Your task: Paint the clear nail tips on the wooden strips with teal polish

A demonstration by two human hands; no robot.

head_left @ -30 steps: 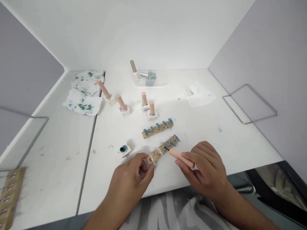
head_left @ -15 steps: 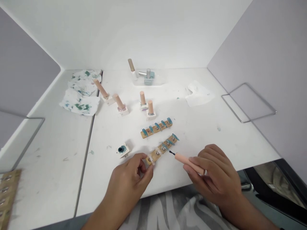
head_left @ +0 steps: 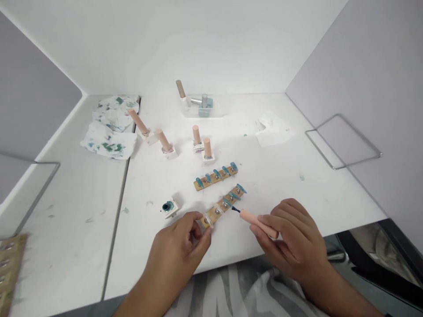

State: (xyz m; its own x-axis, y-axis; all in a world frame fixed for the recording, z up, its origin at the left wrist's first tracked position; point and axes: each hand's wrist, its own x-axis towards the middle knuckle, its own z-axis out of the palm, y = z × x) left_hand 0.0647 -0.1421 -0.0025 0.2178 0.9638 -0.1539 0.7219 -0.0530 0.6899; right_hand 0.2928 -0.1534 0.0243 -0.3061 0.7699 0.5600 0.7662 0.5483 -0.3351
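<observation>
White table [head_left: 264, 189] shows teal smudges; dark seam [head_left: 120, 207] crosses left part. White back wall [head_left: 185, 44] behind, 2 grey side panels [head_left: 357, 79] flanking. Wooden strip [head_left: 221, 207] lies on table before person, long axis slanting from near left to far right; bears 3 teal nail tips [head_left: 234, 196] at far end, 2 clear nail tips [head_left: 208, 220] at near end. Left hand [head_left: 181, 246]: thumb and forefinger clamped on strip's near end. Right hand [head_left: 294, 240] pinches polish brush [head_left: 259, 223] by peach handle; bristles point left and away, just beside 3rd teal tip; contact cannot be told.
</observation>
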